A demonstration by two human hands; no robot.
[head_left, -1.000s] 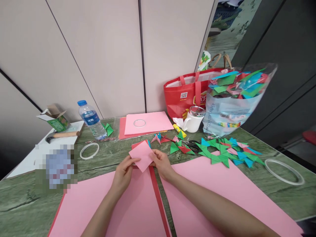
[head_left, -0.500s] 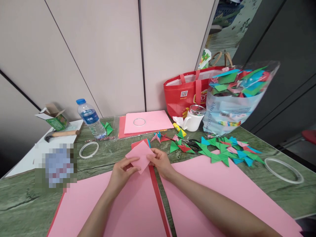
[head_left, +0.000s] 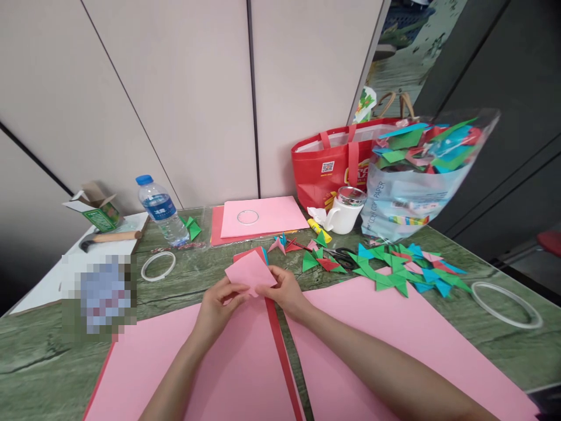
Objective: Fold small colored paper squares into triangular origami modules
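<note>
Moved since 0.5 s ago: pink paper square (head_left: 249,272) tipped upward | left hand (head_left: 217,307) and right hand (head_left: 284,290) both pinch its lower corner, over the desk's (head_left: 193,283) near-middle | I judge folding barely begun; folded triangles (head_left: 403,270) lie toward the right edge.

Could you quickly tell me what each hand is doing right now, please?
Left hand: closed, pinching the small pink square paper sheet.
Right hand: closed, pinching the same sheet.
</note>
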